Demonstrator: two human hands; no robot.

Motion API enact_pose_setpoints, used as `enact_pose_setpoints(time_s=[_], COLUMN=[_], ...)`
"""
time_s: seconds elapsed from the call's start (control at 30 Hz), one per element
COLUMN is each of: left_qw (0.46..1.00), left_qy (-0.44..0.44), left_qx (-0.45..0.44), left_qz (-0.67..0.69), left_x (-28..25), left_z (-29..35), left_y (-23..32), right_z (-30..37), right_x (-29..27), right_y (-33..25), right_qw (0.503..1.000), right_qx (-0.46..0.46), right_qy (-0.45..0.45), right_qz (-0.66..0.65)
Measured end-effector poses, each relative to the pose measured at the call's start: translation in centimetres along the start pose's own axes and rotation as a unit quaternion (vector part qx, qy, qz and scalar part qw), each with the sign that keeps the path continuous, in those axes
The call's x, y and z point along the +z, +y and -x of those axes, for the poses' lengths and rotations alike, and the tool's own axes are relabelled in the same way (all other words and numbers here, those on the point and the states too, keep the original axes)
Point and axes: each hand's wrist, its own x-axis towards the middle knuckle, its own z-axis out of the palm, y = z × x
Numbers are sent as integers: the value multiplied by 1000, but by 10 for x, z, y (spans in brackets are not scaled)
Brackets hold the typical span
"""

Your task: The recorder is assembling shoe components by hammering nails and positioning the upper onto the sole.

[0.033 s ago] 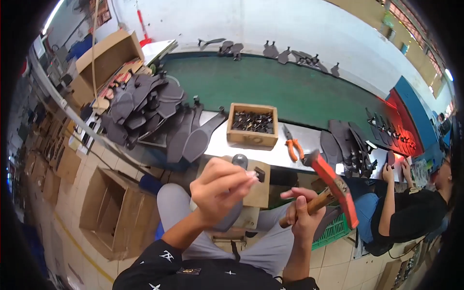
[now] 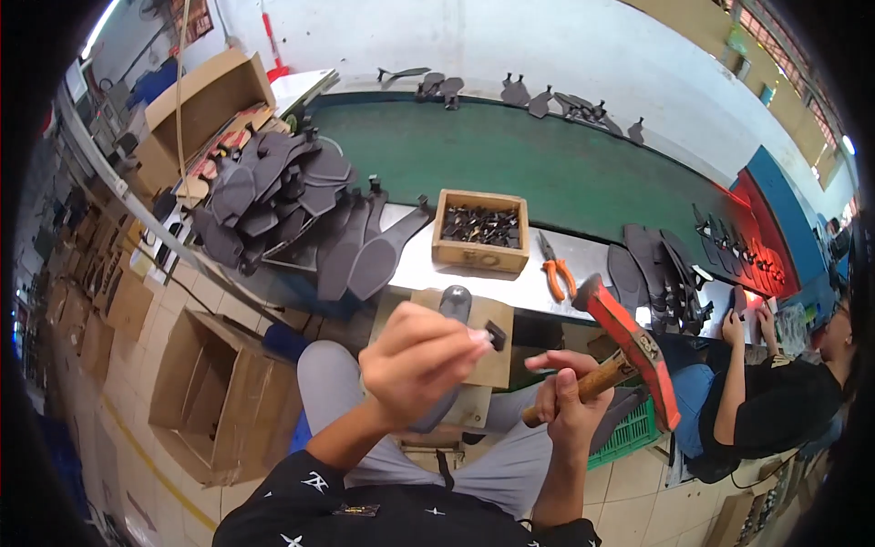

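My left hand [image 2: 415,365] is closed in a pinch on a small black clip [image 2: 496,335], held above a pale wooden board [image 2: 488,374]. A dark grey, round-ended piece [image 2: 456,299] lies on the board, partly hidden by that hand. My right hand [image 2: 574,406] grips a hammer [image 2: 629,342] by its wooden handle. The hammer's worn red-orange head is raised to the right of the board. Beyond my hands, a wooden box [image 2: 480,256] holds many small black parts. Orange-handled pliers [image 2: 556,276] lie to its right.
Dark grey sole-shaped pieces are heaped [image 2: 273,187] at left, with more [image 2: 652,264] at right. A green conveyor belt [image 2: 510,150] runs behind. An open carton [image 2: 214,401] stands on the floor at left, a green crate [image 2: 629,428] at right. Another person [image 2: 775,392] sits at far right.
The black clip sits slightly lower and shows more clearly beyond my left fingertips. Both hands keep their holds, and the hammer has hardly moved.
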Motion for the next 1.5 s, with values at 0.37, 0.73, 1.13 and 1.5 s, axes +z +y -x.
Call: enact_pose_setpoints(time_s=[0.37,0.73,1.13,1.5], left_qw=[993,982,947,934], left_qy=[-2,17,-218,-185], left_qx=[-54,-126,-224,-298], left_qz=[105,143,76,71], left_x=[-26,-6,20,14], left_z=[34,43,65,91], left_y=[16,5,-162,-146], right_z=[12,-1,-81,-95], right_x=[59,58,29,29], right_y=[-13,-8,75,106], right_qw=[996,995,979,928], right_qx=[34,68,92,-18], right_qy=[-72,-52,-76,-211], right_qz=[-28,-49,164,305])
